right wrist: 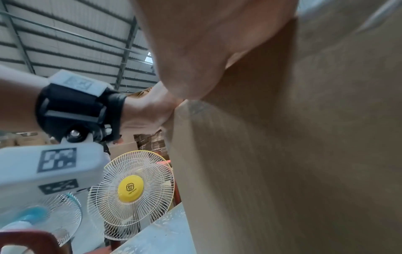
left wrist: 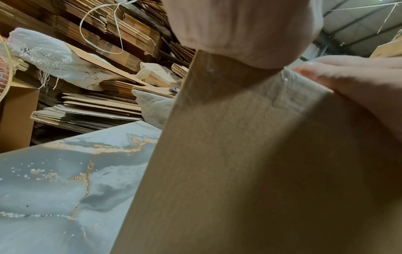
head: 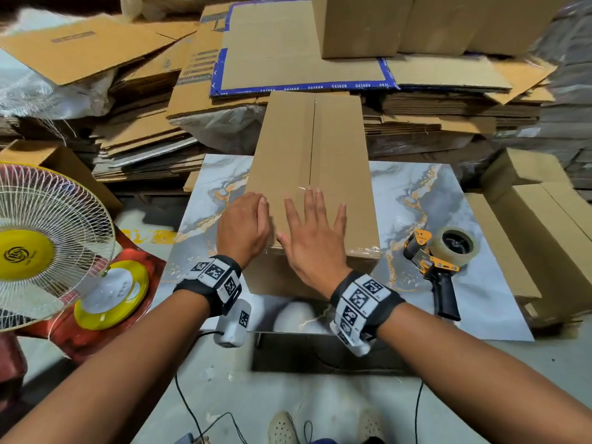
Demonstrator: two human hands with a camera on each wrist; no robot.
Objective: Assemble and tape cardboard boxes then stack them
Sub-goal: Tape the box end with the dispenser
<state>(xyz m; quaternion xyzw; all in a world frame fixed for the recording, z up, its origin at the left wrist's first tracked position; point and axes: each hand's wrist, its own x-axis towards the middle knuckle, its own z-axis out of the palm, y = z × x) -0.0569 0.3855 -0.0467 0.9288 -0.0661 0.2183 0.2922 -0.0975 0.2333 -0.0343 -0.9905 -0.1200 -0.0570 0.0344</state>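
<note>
Cardboard stacks: flattened brown cardboard sheets (head: 432, 104) are piled behind the marble-patterned grey tabletop (head: 413, 187).
Box: a tall brown cardboard box (head: 307, 161) is stood on that tabletop, its top seam covered by clear tape.
Left hand (head: 243, 225): laid flat, fingers straight, on the box's near left edge.
Right hand (head: 315, 238): spread flat on the box top beside it.
Dispenser: an orange-and-black tape gun (head: 439, 261) is lying to the right, apart from both hands.

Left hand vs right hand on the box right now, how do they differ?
The left hand sits at the box's near left corner, fingers together; the right hand lies flat on top, fingers spread. The right hand covers the near end of the centre seam; the left hand is off it at the edge. Both rest on the same box, neither holding the tape dispenser.
</note>
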